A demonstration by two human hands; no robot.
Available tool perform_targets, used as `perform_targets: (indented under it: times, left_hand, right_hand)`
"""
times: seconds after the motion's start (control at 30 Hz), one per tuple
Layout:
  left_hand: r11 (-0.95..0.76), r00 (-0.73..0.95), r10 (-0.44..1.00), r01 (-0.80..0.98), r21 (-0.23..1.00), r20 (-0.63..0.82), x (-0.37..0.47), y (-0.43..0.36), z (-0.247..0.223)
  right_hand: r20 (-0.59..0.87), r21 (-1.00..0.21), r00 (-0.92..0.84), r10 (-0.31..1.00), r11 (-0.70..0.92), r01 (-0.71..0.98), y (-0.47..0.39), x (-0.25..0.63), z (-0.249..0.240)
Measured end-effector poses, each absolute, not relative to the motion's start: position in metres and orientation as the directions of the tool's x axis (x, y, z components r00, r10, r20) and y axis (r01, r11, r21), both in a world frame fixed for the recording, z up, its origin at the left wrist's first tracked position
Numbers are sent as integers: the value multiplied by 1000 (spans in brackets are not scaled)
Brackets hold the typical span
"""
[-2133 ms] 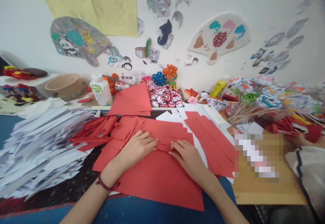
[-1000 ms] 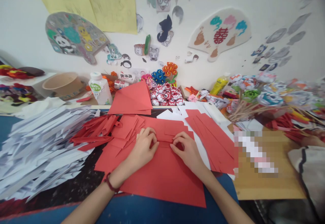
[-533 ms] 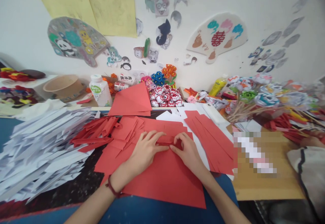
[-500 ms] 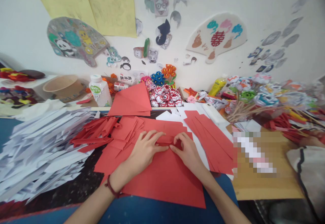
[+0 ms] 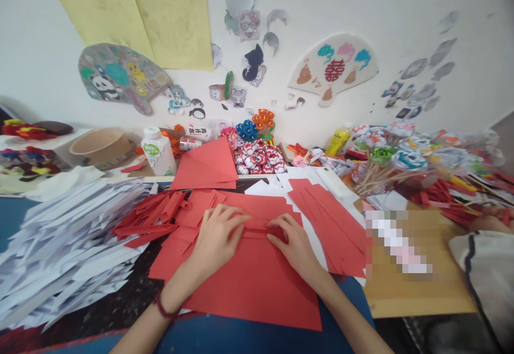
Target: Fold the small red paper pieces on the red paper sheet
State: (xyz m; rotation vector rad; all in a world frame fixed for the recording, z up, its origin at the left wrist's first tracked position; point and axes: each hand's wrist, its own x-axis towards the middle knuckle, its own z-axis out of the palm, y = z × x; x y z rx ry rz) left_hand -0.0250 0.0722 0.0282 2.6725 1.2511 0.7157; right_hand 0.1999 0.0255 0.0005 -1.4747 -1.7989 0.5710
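Item: narrow red strip [image 5: 255, 231], apparently folded paper, lying crosswise over the large red sheet [image 5: 261, 284], between my two hands. Handling, as I judge it: almost weightless, thin, crisp along a crease yet easily bent, a little slick, prone to tearing if pulled. Best hold: a light pinch at each end, close to the fold.

Right hand [image 5: 295, 244]: thumb and forefinger nearly meeting, closed, I judge, on the strip's right end; other fingers curled.

Left hand [image 5: 217, 239]: half curled, thumb below forefinger, at the strip's left end; whether it grips paper I cannot tell.

Surface: desk [image 5: 138, 281], dark and speckled where bare. On it, left: heap of white strips [image 5: 72, 241], bundle of red folded strips [image 5: 152, 220]. Right: fanned red sheets [image 5: 333, 225], over white paper.

Room: pale wall [image 5: 24, 49] behind, bearing yellow sheets [image 5: 172, 22] and two painted fans [image 5: 333, 70]; along its foot, a white bottle [image 5: 159, 153] and red-and-white blooms [image 5: 261, 158]. Far right: another person's pale sleeve [image 5: 488, 271].
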Motion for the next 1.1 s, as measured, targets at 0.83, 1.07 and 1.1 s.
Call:
perform_targets:
  times: [0.83, 1.07, 1.1]
  left_hand:
    - [-764, 746, 640, 594, 253, 182, -4, 79, 27]
    - [-845, 850, 498, 520, -123, 172, -18, 68, 25]
    - [-858, 872, 462, 486, -167, 164, -21, 65, 23]
  right_hand:
    - [280, -416, -393, 876, 479, 773, 48, 199, 17]
    - [430, 126, -636, 641, 655, 745, 33, 208, 2]
    - [442, 179, -652, 616, 652, 737, 29, 208, -1]
